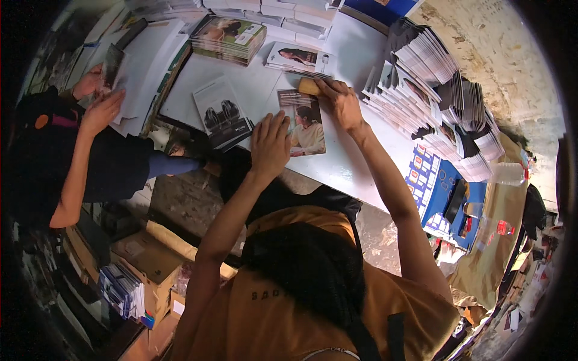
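A printed leaflet [308, 135] with a picture of a person in a light top lies flat on the white table [352, 159] in front of me. My left hand [271, 143] rests on its left edge, fingers stretched out flat. At the leaflet's top edge, my right hand [343, 103] grips a small yellowish-brown block [309, 86], perhaps wooden, pressed down by the fingers. Left of my left hand lies a small pile of leaflets with black headphones [217, 111] on the top one. Just beyond the block is another low pile of white leaflets [299, 59].
A taller stack of green-and-brown leaflets [232, 39] stands at the far left. Fanned leaflet stacks [400, 99] line the table's right side, near a blue printed box [442, 186] and clear plastic bottles [509, 174]. At left, a co-worker's hands [102, 108] hold a dark item.
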`<move>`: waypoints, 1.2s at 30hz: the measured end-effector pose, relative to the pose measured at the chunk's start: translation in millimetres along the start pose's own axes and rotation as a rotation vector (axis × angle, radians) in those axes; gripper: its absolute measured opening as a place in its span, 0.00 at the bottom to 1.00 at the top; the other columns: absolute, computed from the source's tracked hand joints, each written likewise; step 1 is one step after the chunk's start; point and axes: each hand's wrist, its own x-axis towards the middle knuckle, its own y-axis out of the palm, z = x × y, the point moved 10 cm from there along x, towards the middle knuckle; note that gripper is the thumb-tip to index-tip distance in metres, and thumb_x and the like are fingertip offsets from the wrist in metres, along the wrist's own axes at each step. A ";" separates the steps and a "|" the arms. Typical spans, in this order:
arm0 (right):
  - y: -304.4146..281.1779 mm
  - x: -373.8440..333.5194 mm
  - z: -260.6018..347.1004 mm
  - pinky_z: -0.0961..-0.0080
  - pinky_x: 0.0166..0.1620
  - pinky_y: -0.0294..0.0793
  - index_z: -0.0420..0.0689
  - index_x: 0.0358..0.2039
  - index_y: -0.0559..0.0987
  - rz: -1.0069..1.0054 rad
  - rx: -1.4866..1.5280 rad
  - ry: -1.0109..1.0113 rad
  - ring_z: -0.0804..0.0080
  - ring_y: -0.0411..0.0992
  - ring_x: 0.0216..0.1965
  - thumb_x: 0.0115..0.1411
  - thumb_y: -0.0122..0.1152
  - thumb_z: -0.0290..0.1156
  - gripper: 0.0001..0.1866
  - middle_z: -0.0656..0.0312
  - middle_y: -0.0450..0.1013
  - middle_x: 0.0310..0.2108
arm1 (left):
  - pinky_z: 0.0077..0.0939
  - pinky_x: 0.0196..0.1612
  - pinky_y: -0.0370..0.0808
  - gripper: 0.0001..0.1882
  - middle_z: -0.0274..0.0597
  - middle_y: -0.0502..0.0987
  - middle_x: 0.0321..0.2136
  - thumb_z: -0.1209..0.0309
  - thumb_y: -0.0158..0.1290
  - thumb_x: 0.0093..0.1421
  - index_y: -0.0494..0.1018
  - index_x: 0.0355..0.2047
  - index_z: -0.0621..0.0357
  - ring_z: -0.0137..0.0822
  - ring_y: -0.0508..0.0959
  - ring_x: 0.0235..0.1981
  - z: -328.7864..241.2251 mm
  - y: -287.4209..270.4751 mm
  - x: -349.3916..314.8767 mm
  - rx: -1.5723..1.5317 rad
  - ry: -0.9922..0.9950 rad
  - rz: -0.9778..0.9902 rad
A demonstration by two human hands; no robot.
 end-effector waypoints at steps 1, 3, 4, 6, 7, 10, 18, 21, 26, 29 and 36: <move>1.2 -0.1 0.7 0.58 0.56 0.70 0.50 0.63 0.73 0.001 0.021 -0.034 0.51 0.71 0.54 0.63 0.60 0.35 0.26 0.52 0.74 0.55 | 0.49 0.69 0.56 0.25 0.41 0.65 0.65 0.65 0.52 0.64 0.70 0.60 0.60 0.48 0.61 0.67 -0.5 0.3 0.1 -0.003 0.003 0.000; 1.8 -7.1 0.9 0.56 0.54 0.72 0.49 0.61 0.75 0.047 0.120 -0.117 0.49 0.73 0.52 0.63 0.58 0.32 0.25 0.49 0.75 0.53 | 0.49 0.69 0.56 0.24 0.41 0.65 0.65 0.64 0.51 0.65 0.70 0.60 0.60 0.48 0.61 0.67 1.2 3.2 -0.5 0.029 -0.025 0.012; -5.2 -18.6 -2.6 0.56 0.54 0.72 0.49 0.61 0.75 0.049 0.118 -0.114 0.49 0.73 0.52 0.63 0.58 0.32 0.25 0.49 0.75 0.53 | 0.49 0.69 0.56 0.24 0.41 0.65 0.65 0.64 0.51 0.65 0.70 0.60 0.60 0.48 0.61 0.67 0.2 2.6 -0.1 0.025 -0.024 0.013; 3.6 -60.3 0.3 0.56 0.56 0.72 0.48 0.58 0.77 0.351 0.437 -0.027 0.48 0.73 0.54 0.54 0.67 0.25 0.29 0.46 0.75 0.53 | 0.49 0.70 0.55 0.24 0.41 0.65 0.66 0.65 0.51 0.65 0.70 0.60 0.60 0.48 0.61 0.67 -0.6 0.9 -0.1 0.035 -0.030 0.022; -14.0 -76.1 21.8 0.56 0.57 0.71 0.48 0.58 0.78 0.321 0.401 -0.134 0.48 0.73 0.54 0.53 0.68 0.25 0.29 0.47 0.75 0.53 | 0.49 0.70 0.55 0.24 0.41 0.65 0.66 0.65 0.51 0.65 0.70 0.60 0.60 0.48 0.61 0.67 0.3 1.3 -0.2 0.032 -0.028 0.021; -50.1 -124.2 55.2 0.55 0.52 0.75 0.46 0.58 0.78 0.314 0.263 -0.197 0.47 0.76 0.50 0.55 0.66 0.25 0.27 0.46 0.78 0.49 | 0.49 0.70 0.55 0.24 0.40 0.65 0.65 0.65 0.52 0.64 0.70 0.60 0.60 0.47 0.61 0.67 2.6 2.4 -2.4 0.023 -0.021 0.015; -98.7 -183.0 -50.4 0.55 0.58 0.67 0.44 0.65 0.70 -0.063 -0.180 0.404 0.51 0.71 0.56 0.56 0.65 0.25 0.34 0.47 0.73 0.57 | 0.49 0.69 0.58 0.27 0.50 0.67 0.62 0.68 0.51 0.63 0.66 0.63 0.60 0.49 0.65 0.65 6.9 -7.3 -1.1 -0.085 -0.051 -0.065; -111.1 -148.7 -10.7 0.61 0.53 0.73 0.42 0.62 0.72 -0.323 -0.071 0.336 0.50 0.74 0.52 0.59 0.67 0.30 0.30 0.47 0.74 0.54 | 0.49 0.68 0.60 0.27 0.50 0.70 0.60 0.69 0.50 0.63 0.65 0.63 0.61 0.52 0.67 0.64 7.5 -10.0 -1.6 -0.090 -0.031 -0.104; 20.6 -100.2 13.0 0.73 0.46 0.75 0.28 0.65 0.62 0.059 1.048 0.824 0.67 0.77 0.46 0.65 0.63 0.38 0.37 0.44 0.79 0.48 | 0.51 0.68 0.61 0.27 0.56 0.71 0.59 0.73 0.48 0.62 0.64 0.63 0.64 0.54 0.69 0.63 7.8 -9.7 -4.0 -0.105 -0.059 -0.120; 41.0 -78.2 12.8 0.74 0.43 0.75 0.25 0.61 0.69 0.062 1.051 0.895 0.69 0.76 0.42 0.66 0.61 0.38 0.31 0.47 0.80 0.45 | 0.52 0.65 0.64 0.26 0.63 0.70 0.58 0.74 0.48 0.64 0.64 0.63 0.65 0.60 0.69 0.61 4.0 -20.5 -6.3 -0.197 -0.018 -0.186; -83.9 -11.1 68.0 0.70 0.33 0.72 0.42 0.46 0.83 -0.398 0.415 0.316 0.63 0.73 0.30 0.58 0.61 0.18 0.16 0.56 0.76 0.32 | 0.56 0.66 0.61 0.27 0.59 0.70 0.58 0.73 0.53 0.64 0.65 0.63 0.63 0.58 0.66 0.63 29.8 -84.2 -18.6 -0.316 -0.085 -0.405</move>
